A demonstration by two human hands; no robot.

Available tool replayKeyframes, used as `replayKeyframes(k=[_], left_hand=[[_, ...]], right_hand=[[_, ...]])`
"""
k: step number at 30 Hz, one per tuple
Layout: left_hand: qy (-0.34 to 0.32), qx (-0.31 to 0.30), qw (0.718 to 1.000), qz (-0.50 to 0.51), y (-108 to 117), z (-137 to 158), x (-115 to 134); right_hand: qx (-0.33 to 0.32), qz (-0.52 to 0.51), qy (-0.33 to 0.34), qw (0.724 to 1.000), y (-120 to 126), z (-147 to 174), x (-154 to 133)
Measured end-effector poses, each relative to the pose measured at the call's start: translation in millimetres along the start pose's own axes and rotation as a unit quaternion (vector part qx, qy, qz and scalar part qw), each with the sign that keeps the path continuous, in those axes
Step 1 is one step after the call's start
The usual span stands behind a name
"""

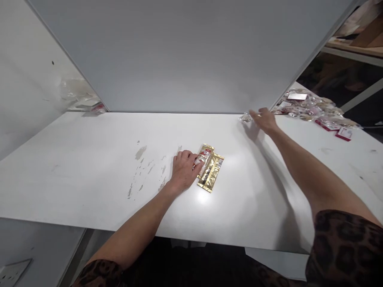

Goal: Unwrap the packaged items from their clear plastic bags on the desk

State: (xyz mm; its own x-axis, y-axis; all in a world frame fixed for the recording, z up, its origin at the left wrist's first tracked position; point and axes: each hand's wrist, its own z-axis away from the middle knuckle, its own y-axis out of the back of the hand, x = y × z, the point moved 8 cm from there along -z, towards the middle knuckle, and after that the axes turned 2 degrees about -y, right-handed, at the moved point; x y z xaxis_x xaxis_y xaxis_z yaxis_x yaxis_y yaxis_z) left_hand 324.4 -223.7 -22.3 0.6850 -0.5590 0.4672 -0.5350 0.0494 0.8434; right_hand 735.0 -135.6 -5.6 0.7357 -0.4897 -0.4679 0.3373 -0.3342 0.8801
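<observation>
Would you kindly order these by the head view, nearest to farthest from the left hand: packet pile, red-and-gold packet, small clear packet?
1. Red-and-gold packet: partly under the left hand.
2. Small clear packet: farther back, by the right hand.
3. Packet pile: far right.

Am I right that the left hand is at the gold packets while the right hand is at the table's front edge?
Not quite: the head view shows the right hand at the far side, near the base of the grey panel; the left hand is at the gold packets.
</observation>
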Motion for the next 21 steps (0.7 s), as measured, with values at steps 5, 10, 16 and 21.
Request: replayKeyframes(k=[5, 10, 16, 21], left_hand=[[0.01, -0.009, 1.0, 0.013, -2, 0, -1], [0.027, -0.018, 0.999, 0.027, -3, -1, -3], [0.045, -0.045, 0.996, 0.055, -5, -5, 1], [0.095, -0.03, 0.987, 0.122, -2, -9, -8]], right_hand=[[-0.02, 0.105, -0.042, 0.993, -36, 5, -33], [-0.008, 0.129, 0.054, 0.99, -45, 27, -47], [-0.027, -0.068, 0.053, 0.996, -18, 88, -24], [-0.225, -0.295, 0.139, 0.918, 5, 175, -48]])
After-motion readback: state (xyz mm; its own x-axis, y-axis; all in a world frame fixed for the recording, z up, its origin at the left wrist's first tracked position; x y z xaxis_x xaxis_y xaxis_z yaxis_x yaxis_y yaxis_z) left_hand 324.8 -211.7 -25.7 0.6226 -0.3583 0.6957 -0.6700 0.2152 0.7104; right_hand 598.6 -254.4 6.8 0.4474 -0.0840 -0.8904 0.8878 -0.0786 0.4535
